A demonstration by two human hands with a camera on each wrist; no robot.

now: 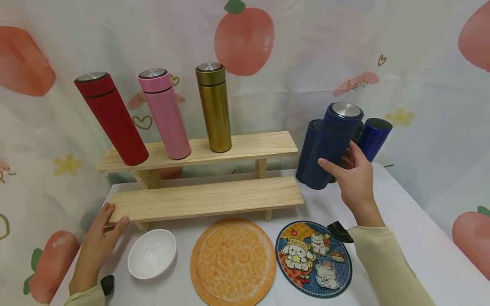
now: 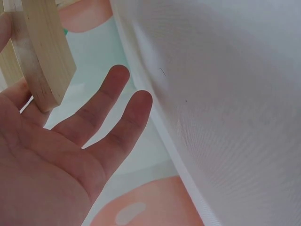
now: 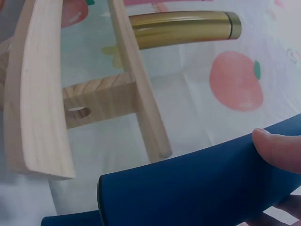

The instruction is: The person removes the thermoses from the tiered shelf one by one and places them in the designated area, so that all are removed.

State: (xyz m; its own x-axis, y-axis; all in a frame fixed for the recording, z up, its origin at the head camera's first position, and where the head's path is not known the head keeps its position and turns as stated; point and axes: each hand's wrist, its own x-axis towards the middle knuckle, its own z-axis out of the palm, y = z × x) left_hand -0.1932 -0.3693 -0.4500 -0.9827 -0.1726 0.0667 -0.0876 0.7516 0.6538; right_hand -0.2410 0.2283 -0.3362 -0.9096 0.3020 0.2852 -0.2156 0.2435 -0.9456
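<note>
My right hand (image 1: pixel 356 178) grips a navy blue thermos (image 1: pixel 333 144) with a silver lid top, thumb on its near side. In the right wrist view, the thermos (image 3: pixel 188 183) has its base toward the wooden shelf; whether it touches the table cannot be told. My left hand (image 1: pixel 95 246) holds the left end of the two-tier wooden shelf's lower board (image 1: pixel 206 197), thumb at the front edge. In the left wrist view, two other fingers stretch out past the board end (image 2: pixel 49 61). Red (image 1: pixel 111 119), pink (image 1: pixel 164 114) and gold (image 1: pixel 213 108) thermoses stand on the upper board.
Behind the held thermos stand a dark blue thermos (image 1: pixel 306 148), a brighter blue one (image 1: pixel 375 137) and a partly hidden black one. In front of the shelf are a white bowl (image 1: pixel 152 254), a round orange mat (image 1: pixel 233 263) and a round cartoon mat (image 1: pixel 314 259). A fruit-print curtain hangs behind.
</note>
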